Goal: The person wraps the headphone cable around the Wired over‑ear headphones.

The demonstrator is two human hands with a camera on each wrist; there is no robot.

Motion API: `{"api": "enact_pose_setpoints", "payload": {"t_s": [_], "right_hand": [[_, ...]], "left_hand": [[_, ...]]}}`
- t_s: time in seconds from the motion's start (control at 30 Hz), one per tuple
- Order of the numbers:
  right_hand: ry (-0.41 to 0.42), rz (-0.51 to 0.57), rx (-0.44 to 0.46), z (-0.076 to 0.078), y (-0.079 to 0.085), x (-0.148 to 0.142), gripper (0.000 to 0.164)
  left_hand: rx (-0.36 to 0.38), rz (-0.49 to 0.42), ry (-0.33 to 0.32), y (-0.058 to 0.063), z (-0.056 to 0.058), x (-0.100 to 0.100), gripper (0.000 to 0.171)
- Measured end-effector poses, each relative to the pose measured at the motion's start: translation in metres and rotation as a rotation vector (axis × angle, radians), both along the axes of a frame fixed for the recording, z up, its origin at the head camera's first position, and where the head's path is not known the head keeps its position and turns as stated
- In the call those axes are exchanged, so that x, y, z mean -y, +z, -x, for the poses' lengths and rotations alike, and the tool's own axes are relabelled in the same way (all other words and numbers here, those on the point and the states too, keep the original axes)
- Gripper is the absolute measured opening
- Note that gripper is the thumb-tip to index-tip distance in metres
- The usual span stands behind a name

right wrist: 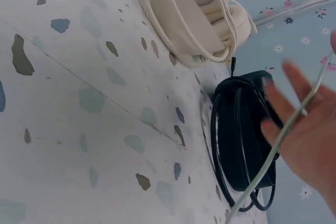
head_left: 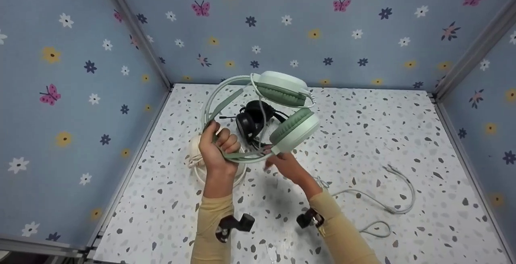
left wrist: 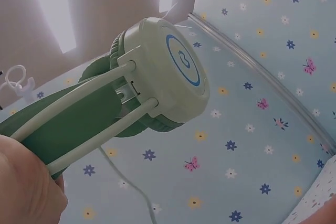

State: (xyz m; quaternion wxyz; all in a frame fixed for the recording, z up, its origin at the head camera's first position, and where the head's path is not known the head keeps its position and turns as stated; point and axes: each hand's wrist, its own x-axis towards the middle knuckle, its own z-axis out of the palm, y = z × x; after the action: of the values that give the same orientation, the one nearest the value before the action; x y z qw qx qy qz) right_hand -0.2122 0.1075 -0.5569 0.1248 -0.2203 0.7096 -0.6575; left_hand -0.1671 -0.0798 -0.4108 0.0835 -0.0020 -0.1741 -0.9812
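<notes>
Pale green over-ear headphones are held up above the table in the head view, ear cups to the right. My left hand grips their headband, fingers curled round it. Below the lower ear cup is my right hand. In the right wrist view that hand's fingers are spread and loosely bent, and a pale green cable runs across the palm. Behind the held pair lies a black headset with a thin microphone boom. Cream headphones lie on the table, partly hidden behind my left hand in the head view.
The speckled white table has patterned blue panels at its back and sides. The pale cable's far part trails in loops across the table's right side.
</notes>
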Motion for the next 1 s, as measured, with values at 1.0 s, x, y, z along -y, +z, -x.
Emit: {"api": "enact_pose_setpoints", "payload": {"t_s": [1.0], "right_hand": [[-0.188, -0.801, -0.187, -0.123, 0.014, -0.115, 0.018]], "left_hand": [[0.264, 0.365, 0.621, -0.070, 0.062, 0.007, 0.028]]}}
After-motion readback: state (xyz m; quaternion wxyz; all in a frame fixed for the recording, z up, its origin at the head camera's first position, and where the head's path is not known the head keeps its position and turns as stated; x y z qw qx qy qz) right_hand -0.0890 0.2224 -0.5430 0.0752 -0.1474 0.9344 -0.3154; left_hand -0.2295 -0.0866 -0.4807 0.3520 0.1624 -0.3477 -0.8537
